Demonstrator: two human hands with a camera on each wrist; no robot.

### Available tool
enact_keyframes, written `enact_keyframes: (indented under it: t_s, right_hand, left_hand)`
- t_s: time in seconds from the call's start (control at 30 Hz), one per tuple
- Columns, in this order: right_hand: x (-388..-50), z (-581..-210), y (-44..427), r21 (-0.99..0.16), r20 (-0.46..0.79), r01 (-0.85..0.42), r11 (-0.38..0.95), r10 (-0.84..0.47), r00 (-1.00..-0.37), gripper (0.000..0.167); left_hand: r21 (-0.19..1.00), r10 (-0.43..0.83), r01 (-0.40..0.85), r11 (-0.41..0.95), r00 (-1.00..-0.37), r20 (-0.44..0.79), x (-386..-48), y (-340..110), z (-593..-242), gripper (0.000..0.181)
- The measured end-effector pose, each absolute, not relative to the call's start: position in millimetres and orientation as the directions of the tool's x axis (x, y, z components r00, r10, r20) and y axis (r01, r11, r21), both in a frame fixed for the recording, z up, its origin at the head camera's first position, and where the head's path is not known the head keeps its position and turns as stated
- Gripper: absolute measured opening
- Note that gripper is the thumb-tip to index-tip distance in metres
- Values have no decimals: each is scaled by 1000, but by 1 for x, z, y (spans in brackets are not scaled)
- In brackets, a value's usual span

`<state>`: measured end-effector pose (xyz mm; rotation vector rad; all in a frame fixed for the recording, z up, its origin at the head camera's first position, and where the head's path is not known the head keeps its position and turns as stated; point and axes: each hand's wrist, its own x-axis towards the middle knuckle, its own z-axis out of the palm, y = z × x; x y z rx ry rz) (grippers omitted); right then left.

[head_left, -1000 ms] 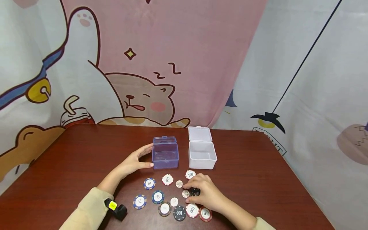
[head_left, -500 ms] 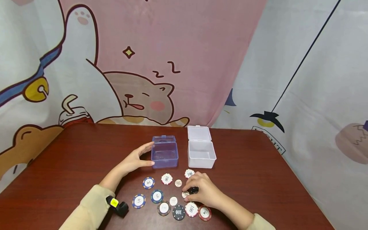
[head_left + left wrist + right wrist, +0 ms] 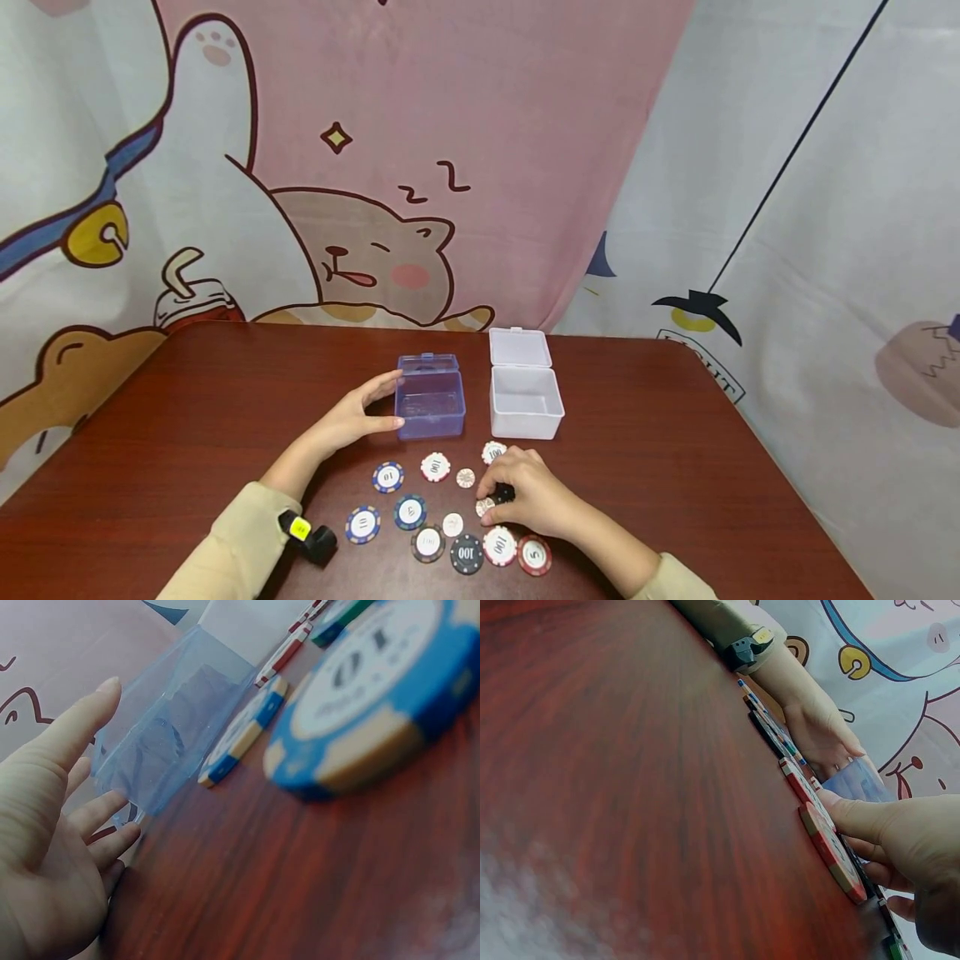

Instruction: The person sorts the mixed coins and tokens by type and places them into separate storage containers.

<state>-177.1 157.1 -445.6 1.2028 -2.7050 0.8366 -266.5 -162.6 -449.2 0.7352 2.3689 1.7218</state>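
Note:
My left hand (image 3: 348, 423) rests against the left side of a translucent blue plastic box (image 3: 431, 427) with its lid raised; the thumb touches near the front corner, the fingers farther back. In the left wrist view its fingers (image 3: 101, 814) are extended and spread. Among poker chips on the table, my right hand (image 3: 531, 496) has its thumb and forefinger at opposite edges of a small pinkish chip (image 3: 484, 507). A black chip (image 3: 506, 493) lies partly hidden under that palm. In the right wrist view, a red chip (image 3: 831, 853) is close beside the right thumb.
A white plastic box (image 3: 527, 427) with its lid up stands right of the blue one. Several chips surround the right hand, including a blue chip (image 3: 363, 525), a black 100 chip (image 3: 467, 554) and a red 5 chip (image 3: 534, 555). A patterned cloth hangs behind the table.
The right hand's thumb and forefinger have closed in slightly on the small pinkish chip, and the palm covers more of the black chip. My left hand stays at the blue box.

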Motion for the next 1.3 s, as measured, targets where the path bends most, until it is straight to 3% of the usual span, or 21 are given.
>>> enact_keyframes:
  t_s: [0.57, 1.0, 1.3]
  right_hand:
    - [-177, -446, 157, -443, 234, -689, 573, -668, -706, 24]
    - [-174, -445, 157, -541, 254, -648, 536, -630, -734, 13]
    - [-175, -447, 159, -532, 371, -680, 505, -583, -723, 5]
  left_hand:
    - [917, 458, 313, 246, -872, 175, -265, -164, -449, 79]
    - [928, 443, 275, 252, -885, 142, -266, -162, -449, 79]
    - [922, 446, 289, 259, -882, 151, -265, -163, -448, 80]
